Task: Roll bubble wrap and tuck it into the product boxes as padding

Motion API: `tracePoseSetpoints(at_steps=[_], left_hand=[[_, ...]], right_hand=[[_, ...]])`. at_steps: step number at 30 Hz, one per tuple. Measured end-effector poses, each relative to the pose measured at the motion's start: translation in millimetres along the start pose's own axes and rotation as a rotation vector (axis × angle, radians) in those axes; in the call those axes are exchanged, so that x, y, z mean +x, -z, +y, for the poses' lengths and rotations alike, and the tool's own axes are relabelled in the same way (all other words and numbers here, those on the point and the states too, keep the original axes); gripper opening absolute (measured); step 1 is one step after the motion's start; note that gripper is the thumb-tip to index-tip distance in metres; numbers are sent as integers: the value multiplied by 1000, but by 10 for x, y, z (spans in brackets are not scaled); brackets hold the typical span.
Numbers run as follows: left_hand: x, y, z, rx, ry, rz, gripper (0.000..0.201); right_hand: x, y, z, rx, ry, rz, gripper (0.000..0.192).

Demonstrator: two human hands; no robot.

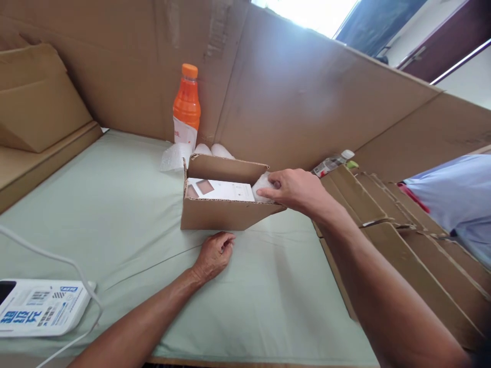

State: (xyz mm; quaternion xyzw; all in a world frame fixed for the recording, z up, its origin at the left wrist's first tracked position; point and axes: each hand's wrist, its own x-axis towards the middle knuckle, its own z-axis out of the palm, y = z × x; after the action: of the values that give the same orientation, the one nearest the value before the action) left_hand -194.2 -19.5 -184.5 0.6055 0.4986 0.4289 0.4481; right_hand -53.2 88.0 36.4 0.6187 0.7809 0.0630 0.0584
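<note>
Two hands are working at one small open box [226, 212], which is sitting on the green cloth of the worktop [115, 214], towards the far edge and just short of the cardboard wall [291, 97]. We are pressing a white wad of padding [264, 185] into the box's right end with our right hand [295, 190]; its fingers [268, 193] are curling loosely over the wad, thumb and forefinger pinching it. A white carton [220, 189] is already lying flat inside, filling the left and middle of the box, with the wad touching its right end. Our left hand [214, 253] is resting on the cloth just in front of the box, fingers folded into a loose fist, gripping nothing and not quite touching the cardboard.

Judging from this, we are well along: the carton is in and the padding is going in, while the flaps are standing open, so closing looks undone. More white rolls [213, 150] and an orange bottle [186, 105] are standing behind the box. Flat boxes [383, 214] are stacked along the right edge, and a white pack [38, 306] with a cable is lying at the near left corner.
</note>
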Motion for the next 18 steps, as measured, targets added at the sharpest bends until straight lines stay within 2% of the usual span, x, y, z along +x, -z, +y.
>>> tracePoseSetpoints(at_steps=[5,9,12,15,18], left_hand=[[16,-6,-8,20,-9,-1,26],[6,3,-10,45,-30,-5,28],[-9,15,-22,55,-50,5,28],[-4,10,-46,61,-69,37,27],[-4,-11,-36,66,-94,73,25]], right_hand=[[54,58,22,72,-8,-18,23],[136,55,-68,-11,20,-128,9],[144,32,-72,-28,78,-175,5],[90,9,2,58,122,-215,9],[5,-4,91,249,165,-258,17]])
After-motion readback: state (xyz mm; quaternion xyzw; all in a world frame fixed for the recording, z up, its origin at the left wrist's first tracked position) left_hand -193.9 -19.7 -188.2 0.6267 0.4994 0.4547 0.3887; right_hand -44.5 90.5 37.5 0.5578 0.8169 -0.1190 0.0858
